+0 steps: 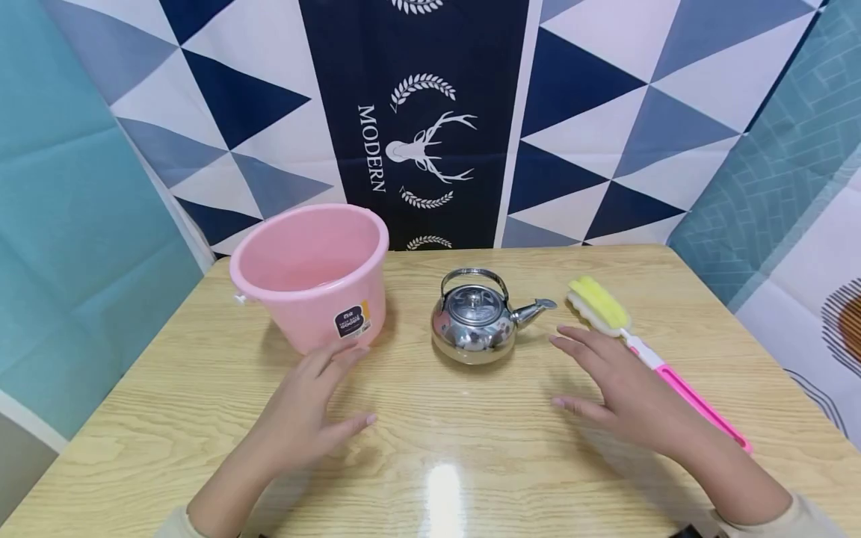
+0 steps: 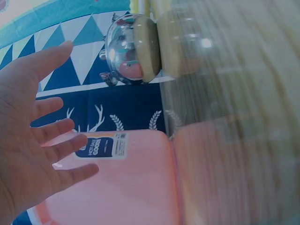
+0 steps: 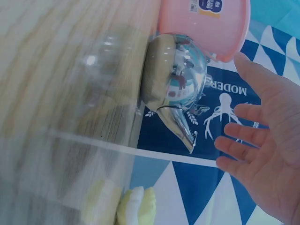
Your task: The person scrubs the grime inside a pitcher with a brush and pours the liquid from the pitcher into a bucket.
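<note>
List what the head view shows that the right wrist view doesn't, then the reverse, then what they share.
Only the head view: the left grip, the brush's pink handle and the inside of the pink bucket.

Only the right wrist view: the palm side of the right grip, which the head view shows from the back.

Both: the kettle, the bucket's outside, the brush's yellow-and-white head, the wooden table and the "MODERN" backdrop.
</note>
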{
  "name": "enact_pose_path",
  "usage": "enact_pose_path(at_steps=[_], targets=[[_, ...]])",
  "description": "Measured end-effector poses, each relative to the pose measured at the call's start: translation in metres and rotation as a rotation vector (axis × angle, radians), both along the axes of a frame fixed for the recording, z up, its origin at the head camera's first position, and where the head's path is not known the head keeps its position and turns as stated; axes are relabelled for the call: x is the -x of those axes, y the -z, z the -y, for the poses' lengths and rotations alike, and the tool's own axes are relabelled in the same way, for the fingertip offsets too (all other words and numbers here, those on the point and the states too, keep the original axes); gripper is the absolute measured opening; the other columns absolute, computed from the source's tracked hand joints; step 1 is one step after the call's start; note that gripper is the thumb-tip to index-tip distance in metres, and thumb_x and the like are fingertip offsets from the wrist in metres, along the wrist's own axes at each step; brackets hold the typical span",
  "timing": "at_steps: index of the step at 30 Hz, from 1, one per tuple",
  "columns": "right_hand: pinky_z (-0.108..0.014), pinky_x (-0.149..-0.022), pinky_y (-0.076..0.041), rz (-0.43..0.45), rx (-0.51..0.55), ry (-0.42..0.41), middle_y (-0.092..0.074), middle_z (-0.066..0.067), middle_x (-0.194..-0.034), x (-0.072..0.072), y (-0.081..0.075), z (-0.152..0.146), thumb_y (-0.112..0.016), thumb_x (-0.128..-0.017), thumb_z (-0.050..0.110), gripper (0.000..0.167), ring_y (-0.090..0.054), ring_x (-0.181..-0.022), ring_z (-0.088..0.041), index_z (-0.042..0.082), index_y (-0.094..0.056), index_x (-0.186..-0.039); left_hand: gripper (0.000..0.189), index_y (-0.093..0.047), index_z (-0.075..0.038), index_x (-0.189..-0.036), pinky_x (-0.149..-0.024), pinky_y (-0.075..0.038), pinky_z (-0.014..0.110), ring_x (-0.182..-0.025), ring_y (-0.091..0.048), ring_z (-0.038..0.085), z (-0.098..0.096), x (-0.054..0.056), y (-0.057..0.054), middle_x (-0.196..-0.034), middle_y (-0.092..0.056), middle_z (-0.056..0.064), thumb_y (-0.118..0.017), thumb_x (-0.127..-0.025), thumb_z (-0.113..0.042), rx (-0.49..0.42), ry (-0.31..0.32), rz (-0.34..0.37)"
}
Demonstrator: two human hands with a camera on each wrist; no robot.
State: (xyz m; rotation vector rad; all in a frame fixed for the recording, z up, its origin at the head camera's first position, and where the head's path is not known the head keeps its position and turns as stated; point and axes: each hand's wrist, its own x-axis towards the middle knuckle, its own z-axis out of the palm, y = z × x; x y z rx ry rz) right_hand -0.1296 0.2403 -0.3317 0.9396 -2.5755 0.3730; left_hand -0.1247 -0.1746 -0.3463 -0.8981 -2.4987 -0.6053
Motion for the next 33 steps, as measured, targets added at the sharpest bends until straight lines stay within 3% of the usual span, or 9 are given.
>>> enact_pose_path(at_steps=[1, 4, 8, 16, 24, 29, 33], targets=[[-0.045, -0.101, -0.040, -0.016, 0.007, -0.010, -0.050, -0.016, -0.138, 0.001, 0.000, 0.000, -0.079, -0.082, 0.031, 0.067, -0.047, -0.124, -0.035, 0.004, -0.051, -0.136, 0.073, -0.052, -0.008, -0.137, -0.102, -0.040, 0.054, -0.129, -0.045, 0.031, -0.001, 0.001, 0.000, -0.142, -0.047, 0.009, -0.081, -0.077, -0.038, -0.030, 0.009, 0.019], [-0.043, -0.099, -0.041, -0.084, 0.033, -0.054, -0.055, -0.014, -0.132, 0.004, -0.001, 0.001, -0.064, -0.093, 0.045, 0.057, -0.052, -0.119, -0.033, 0.002, -0.056, -0.131, 0.068, -0.054, -0.009, -0.135, -0.104, -0.040, 0.051, -0.129, -0.045, 0.026, -0.006, 0.001, 0.000, -0.140, -0.048, 0.004, -0.082, -0.077, -0.033, -0.128, 0.017, 0.135], [-0.045, -0.093, -0.043, -0.159, 0.063, -0.093, -0.059, -0.014, -0.126, 0.007, -0.003, 0.003, -0.035, -0.100, 0.055, 0.065, -0.056, -0.113, -0.033, 0.001, -0.060, -0.125, 0.065, -0.056, -0.011, -0.133, -0.101, -0.044, 0.048, -0.126, -0.048, 0.022, -0.015, 0.000, 0.000, -0.138, -0.050, -0.001, -0.084, -0.077, -0.030, -0.250, 0.008, 0.282], [-0.019, -0.105, -0.029, -0.192, 0.111, -0.114, -0.058, -0.017, -0.125, 0.013, -0.008, 0.006, -0.038, -0.101, 0.052, 0.059, -0.054, -0.114, -0.034, 0.001, -0.063, -0.118, 0.057, -0.062, -0.009, -0.123, -0.097, -0.049, 0.033, -0.124, -0.049, 0.019, -0.030, 0.012, 0.002, -0.133, -0.053, 0.002, -0.087, -0.073, -0.022, -0.434, 0.035, 0.368], [-0.017, -0.106, -0.028, -0.224, 0.106, -0.138, -0.059, -0.017, -0.124, 0.020, -0.015, 0.008, -0.039, -0.101, 0.050, 0.058, -0.055, -0.113, -0.034, -0.001, -0.063, -0.115, 0.068, -0.059, -0.007, -0.128, -0.097, -0.049, 0.034, -0.124, -0.049, 0.024, -0.041, 0.029, -0.003, -0.131, -0.052, 0.005, -0.090, -0.068, -0.011, -0.598, 0.084, 0.493], [-0.014, -0.108, -0.025, -0.232, 0.110, -0.146, -0.058, -0.018, -0.123, 0.025, -0.020, 0.010, -0.040, -0.101, 0.050, 0.058, -0.054, -0.114, -0.035, -0.001, -0.063, -0.113, 0.072, -0.056, -0.011, -0.132, -0.093, -0.051, 0.043, -0.126, -0.046, 0.030, -0.053, 0.042, -0.003, -0.134, -0.047, 0.006, -0.090, -0.068, -0.010, -0.638, 0.090, 0.567], [-0.021, -0.104, -0.034, -0.229, 0.103, -0.159, -0.057, -0.017, -0.124, 0.031, -0.025, 0.014, -0.040, -0.101, 0.049, 0.057, -0.054, -0.114, -0.033, -0.001, -0.063, -0.114, 0.074, -0.056, -0.016, -0.133, -0.091, -0.053, 0.041, -0.128, -0.045, 0.029, -0.060, 0.051, 0.000, -0.137, -0.045, 0.005, -0.090, -0.068, -0.014, -0.633, 0.069, 0.598]])
